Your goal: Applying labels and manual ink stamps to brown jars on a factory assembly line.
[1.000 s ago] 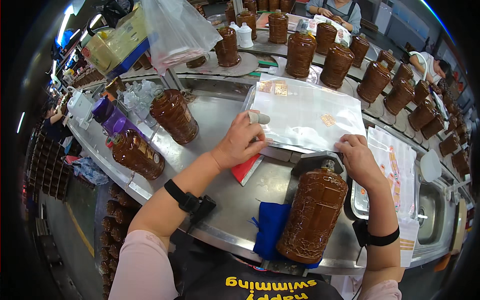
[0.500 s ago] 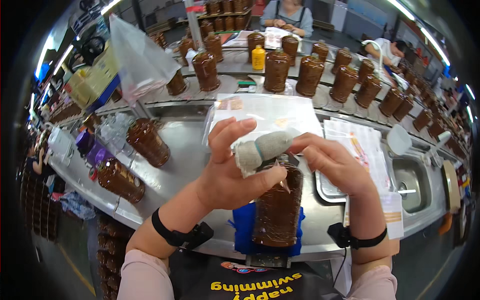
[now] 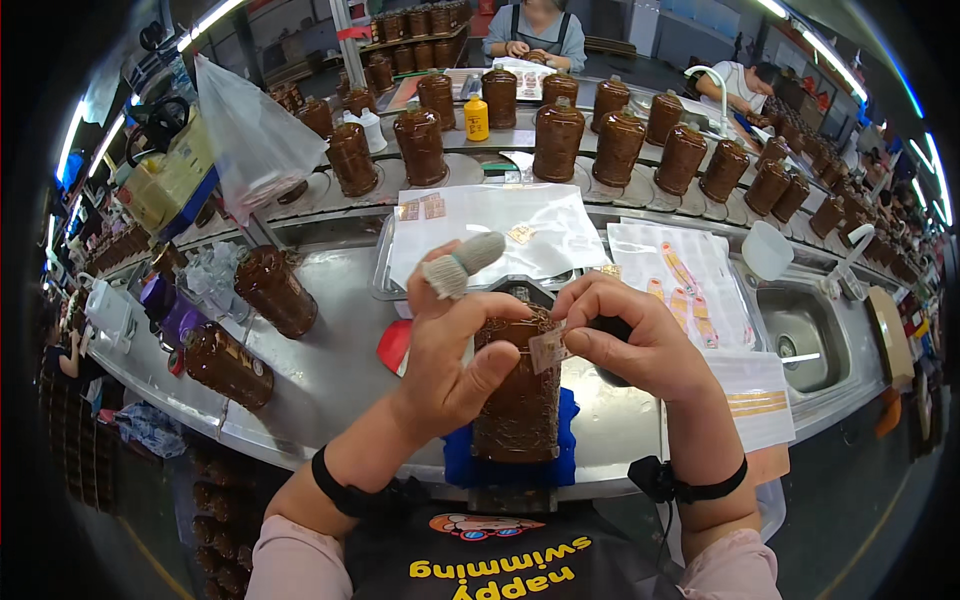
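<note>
A glossy brown bottle (image 3: 515,415) with a raised pattern stands before me on a blue cloth (image 3: 567,420). My right hand (image 3: 640,345) pinches a small clear sticker (image 3: 547,352) between thumb and fingers, against or just in front of the bottle's upper right side. At the bottle's upper left, my left hand (image 3: 445,350) has its fingers apart and its index finger stretched toward the shoulder. One of its fingers wears a grey knitted finger sleeve (image 3: 466,263). Whether the sticker touches the bottle I cannot tell.
Sticker sheets lie beyond the bottle on a tray (image 3: 490,225) and at right (image 3: 680,290), near a sink (image 3: 800,340). Two brown bottles (image 3: 275,290) stand left. Behind runs a conveyor (image 3: 480,165) carrying several more; two people work beyond it.
My hands have come down and apart from above the bottle neck to its shoulder. The small clear sticker, earlier by my left thumb, is now in my right fingers. The view has shifted.
</note>
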`<state>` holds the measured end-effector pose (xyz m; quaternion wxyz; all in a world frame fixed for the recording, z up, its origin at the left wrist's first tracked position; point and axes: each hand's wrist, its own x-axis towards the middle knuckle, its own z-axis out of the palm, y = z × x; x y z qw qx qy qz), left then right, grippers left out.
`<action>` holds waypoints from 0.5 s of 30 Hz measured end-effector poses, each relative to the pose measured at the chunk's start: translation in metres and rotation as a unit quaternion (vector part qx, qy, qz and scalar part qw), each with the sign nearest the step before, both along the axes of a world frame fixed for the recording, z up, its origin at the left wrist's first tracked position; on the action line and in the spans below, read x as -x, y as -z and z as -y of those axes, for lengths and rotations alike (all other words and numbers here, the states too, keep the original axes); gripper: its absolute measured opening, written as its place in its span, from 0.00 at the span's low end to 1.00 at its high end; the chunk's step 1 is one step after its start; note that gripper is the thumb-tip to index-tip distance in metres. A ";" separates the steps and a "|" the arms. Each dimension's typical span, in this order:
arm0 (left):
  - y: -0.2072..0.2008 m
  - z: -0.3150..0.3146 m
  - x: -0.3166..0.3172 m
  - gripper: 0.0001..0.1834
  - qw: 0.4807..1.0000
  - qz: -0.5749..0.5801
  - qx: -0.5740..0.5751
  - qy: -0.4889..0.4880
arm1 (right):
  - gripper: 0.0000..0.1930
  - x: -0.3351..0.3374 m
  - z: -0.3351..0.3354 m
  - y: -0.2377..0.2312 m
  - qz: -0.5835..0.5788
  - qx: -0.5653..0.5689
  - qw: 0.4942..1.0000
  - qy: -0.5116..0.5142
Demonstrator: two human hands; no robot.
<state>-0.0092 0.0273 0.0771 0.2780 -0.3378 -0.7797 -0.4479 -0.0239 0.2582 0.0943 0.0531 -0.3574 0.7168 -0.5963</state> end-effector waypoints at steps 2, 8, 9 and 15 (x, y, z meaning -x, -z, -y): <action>-0.002 -0.012 -0.002 0.08 0.999 0.027 0.009 0.017 | 0.06 -0.005 0.000 0.000 0.013 -0.002 0.999 0.052; -0.004 -0.027 0.000 0.03 0.996 -0.012 0.089 -0.010 | 0.06 -0.006 -0.008 -0.008 -0.172 -0.140 0.970 0.101; -0.005 -0.028 0.000 0.03 0.996 -0.003 0.087 -0.004 | 0.06 -0.004 -0.010 -0.007 -0.161 -0.144 0.971 0.104; 0.012 -0.006 0.009 0.13 0.995 0.019 0.057 -0.081 | 0.06 0.081 -0.068 -0.006 -0.164 -0.230 0.931 0.232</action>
